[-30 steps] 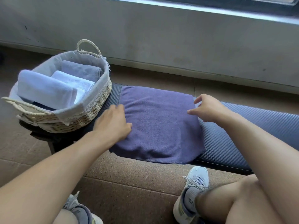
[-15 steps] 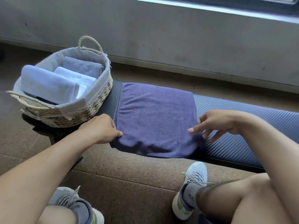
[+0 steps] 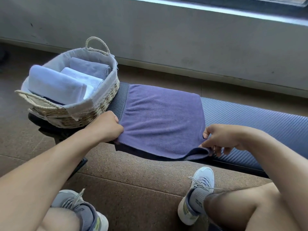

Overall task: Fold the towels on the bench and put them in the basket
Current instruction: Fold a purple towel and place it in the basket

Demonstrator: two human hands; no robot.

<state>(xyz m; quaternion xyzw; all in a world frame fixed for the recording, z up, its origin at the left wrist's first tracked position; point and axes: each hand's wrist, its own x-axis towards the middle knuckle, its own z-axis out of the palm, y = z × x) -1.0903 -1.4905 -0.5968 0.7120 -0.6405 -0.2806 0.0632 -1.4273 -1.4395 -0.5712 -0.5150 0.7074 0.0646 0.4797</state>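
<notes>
A: From the head view, where are the edges?

B: The purple towel (image 3: pixel 160 120) lies flat across the padded bench (image 3: pixel 250 117), its near hem hanging just over the front edge. The left hand (image 3: pixel 106 126) grips the near left corner with curled fingers. The right hand (image 3: pixel 221 139) pinches the near right corner, where the hem is turned up and shows a darker underside.

A: Any room to move?

B: Bare bench runs off to the right of the towel; brown floor (image 3: pixel 133 180) lies in front, a grey wall (image 3: pixel 166 39) behind.

A: Textures?

B: The towel is soft terry, lightly rippled. The bench pad has a ribbed, woven-looking surface.

A: And the basket?

B: The basket (image 3: pixel 100 104) is woven straw, oval, cloth-lined, with rope handles, sitting on the bench's left end just beside the towel. Inside lie folded towels (image 3: pixel 56 84), white and pale purple, side by side.
</notes>
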